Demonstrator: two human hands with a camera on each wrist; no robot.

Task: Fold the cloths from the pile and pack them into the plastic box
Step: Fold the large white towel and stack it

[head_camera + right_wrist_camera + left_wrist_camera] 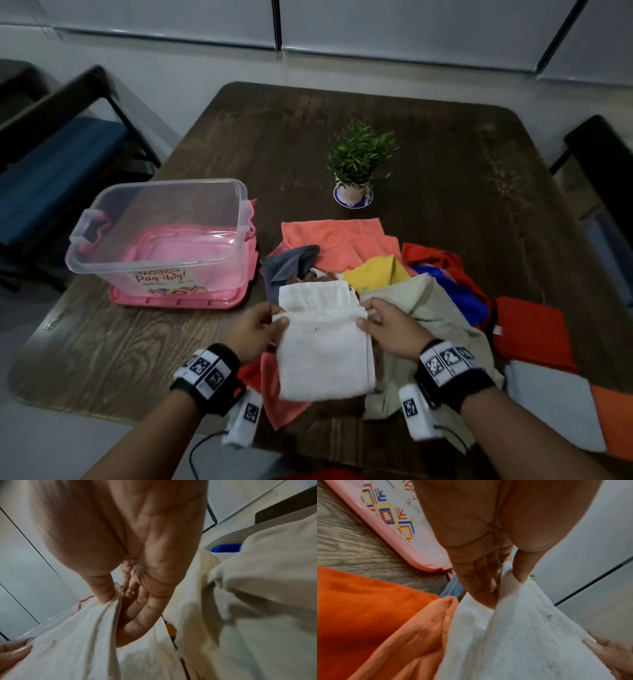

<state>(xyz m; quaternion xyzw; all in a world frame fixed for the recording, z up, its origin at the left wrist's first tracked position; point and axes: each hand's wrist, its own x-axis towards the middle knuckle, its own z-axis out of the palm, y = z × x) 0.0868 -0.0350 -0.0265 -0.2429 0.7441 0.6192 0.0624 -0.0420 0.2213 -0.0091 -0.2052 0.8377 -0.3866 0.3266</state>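
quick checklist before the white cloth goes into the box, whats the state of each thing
1. Left hand pinches the white cloth at its left edge: ok.
2. Right hand pinches the right edge, thumb on top: ok.
3. Cloth folded over, top edges roughly lined up: ok; whether the fold is finished, cannot tell.
4. Box open on top, standing on its pink lid: ok.
5. Box holds no cloths as far as the head view shows: ok.
6. Path left to the box clear of the plant, which stands behind the pile: ok.
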